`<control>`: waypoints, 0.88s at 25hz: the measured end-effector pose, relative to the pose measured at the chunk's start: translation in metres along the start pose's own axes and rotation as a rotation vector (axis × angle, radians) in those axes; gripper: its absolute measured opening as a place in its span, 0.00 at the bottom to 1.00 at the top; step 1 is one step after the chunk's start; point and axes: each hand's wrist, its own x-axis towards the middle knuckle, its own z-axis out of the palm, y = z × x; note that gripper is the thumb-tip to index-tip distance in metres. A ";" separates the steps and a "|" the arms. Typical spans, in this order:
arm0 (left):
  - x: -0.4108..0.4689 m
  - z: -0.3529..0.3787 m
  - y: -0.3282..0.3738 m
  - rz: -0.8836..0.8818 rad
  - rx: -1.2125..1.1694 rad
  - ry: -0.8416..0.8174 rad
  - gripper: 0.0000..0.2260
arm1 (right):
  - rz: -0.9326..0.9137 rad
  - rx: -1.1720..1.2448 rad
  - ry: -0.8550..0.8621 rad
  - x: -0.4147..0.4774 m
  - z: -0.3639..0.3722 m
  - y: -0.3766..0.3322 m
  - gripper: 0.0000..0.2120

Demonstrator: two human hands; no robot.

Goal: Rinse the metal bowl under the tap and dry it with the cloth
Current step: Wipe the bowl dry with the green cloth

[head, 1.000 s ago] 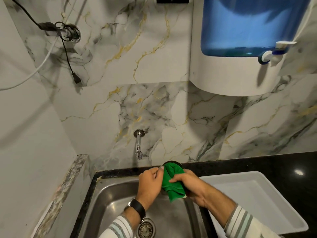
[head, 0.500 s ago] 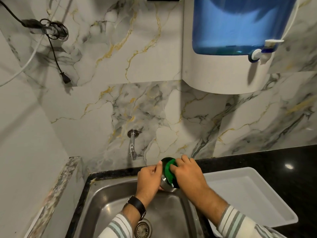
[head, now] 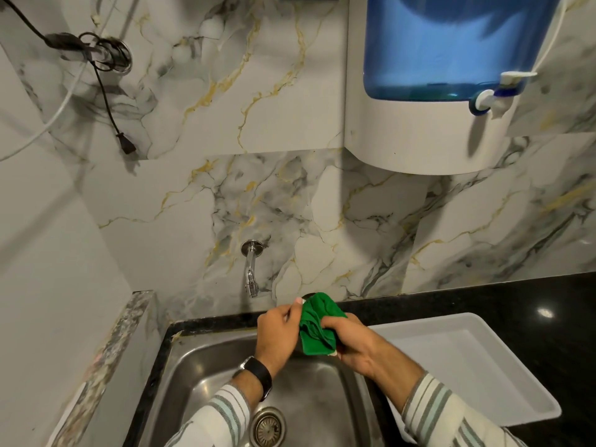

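Observation:
A green cloth (head: 317,324) is bunched over the metal bowl, which is almost wholly hidden; only a sliver of dark rim (head: 308,295) shows at the top. My left hand (head: 277,335) grips the bowl from the left, thumb up by the rim. My right hand (head: 353,345) clutches the cloth from the right and presses it against the bowl. Both hands hover above the back of the steel sink (head: 206,366). The chrome tap (head: 251,272) juts from the wall to the upper left of the hands, and no water runs from it.
A white plastic tray (head: 467,366) lies on the black counter (head: 516,295) right of the sink. The drain (head: 269,427) sits at the sink's near end. A blue and white water purifier (head: 445,85) hangs on the marble wall above. Cables dangle at upper left.
The cloth was tucked inside the bowl, whose steel side showed; now it is pulled out and draped over the bowl. My right hand shifted lower on the cloth.

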 end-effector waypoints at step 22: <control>0.016 -0.012 0.008 -0.040 0.035 -0.053 0.14 | -0.077 0.616 -0.192 -0.004 -0.025 -0.025 0.20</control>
